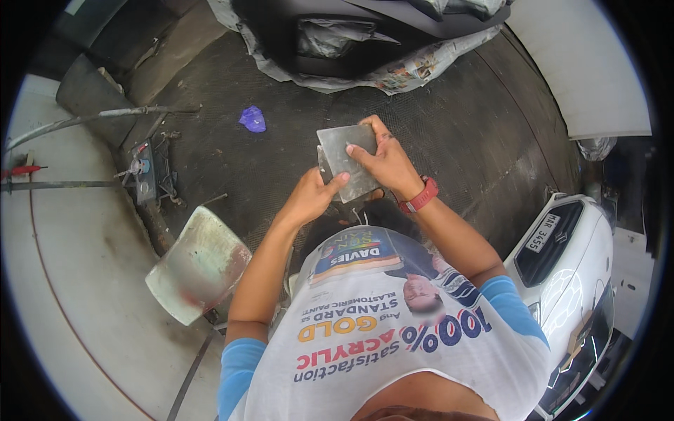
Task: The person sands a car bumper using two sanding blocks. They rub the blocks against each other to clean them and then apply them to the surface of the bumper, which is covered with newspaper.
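Observation:
In front of my body, both hands are at a thin, flat grey plate [342, 156] with a smudged surface. My right hand [386, 158] grips its right side, thumb pressed on the face and fingers curled behind the far edge. My left hand [314, 193] is closed at the lower left, its thumb on the lower part of the same plate. A second thin grey plate [322, 163] shows along the left edge, behind the first and next to my left hand. Most of it is hidden, as are my left fingers behind the plates.
A dark vehicle part [330, 42] edged with newspaper masking lies ahead. A crumpled purple piece [253, 119] is on the dark floor [232, 168]. Left are a stained pale seat [200, 263], a metal frame [145, 172] and a pipe [112, 112]. A white vehicle [569, 245] stands right.

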A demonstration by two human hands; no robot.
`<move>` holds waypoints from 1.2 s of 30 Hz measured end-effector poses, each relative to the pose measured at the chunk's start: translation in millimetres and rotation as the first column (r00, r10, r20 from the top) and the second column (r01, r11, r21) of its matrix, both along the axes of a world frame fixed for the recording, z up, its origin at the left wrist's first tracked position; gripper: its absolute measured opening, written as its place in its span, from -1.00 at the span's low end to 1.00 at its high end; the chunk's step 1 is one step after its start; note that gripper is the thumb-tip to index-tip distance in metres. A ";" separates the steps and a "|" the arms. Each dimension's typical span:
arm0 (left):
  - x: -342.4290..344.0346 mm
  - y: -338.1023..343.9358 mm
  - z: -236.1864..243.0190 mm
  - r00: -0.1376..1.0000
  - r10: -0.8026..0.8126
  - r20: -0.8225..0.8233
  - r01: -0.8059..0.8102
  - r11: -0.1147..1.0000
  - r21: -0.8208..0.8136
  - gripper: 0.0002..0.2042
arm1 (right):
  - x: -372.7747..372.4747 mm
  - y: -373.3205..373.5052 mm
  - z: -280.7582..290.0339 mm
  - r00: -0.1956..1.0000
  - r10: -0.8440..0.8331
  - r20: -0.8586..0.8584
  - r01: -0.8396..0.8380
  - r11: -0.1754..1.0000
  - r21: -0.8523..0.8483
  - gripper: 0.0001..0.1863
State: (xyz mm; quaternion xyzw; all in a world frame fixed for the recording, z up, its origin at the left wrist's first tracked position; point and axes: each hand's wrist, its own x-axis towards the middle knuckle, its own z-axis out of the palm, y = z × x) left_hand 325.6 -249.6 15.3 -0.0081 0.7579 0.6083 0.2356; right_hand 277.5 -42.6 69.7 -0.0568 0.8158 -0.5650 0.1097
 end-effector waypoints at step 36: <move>7.1 -4.4 33.8 0.924 0.318 -0.212 -0.317 0.948 0.039 -0.58 | -33.1 -6.6 -27.2 0.868 -0.430 0.249 0.494 0.796 -0.349 -0.64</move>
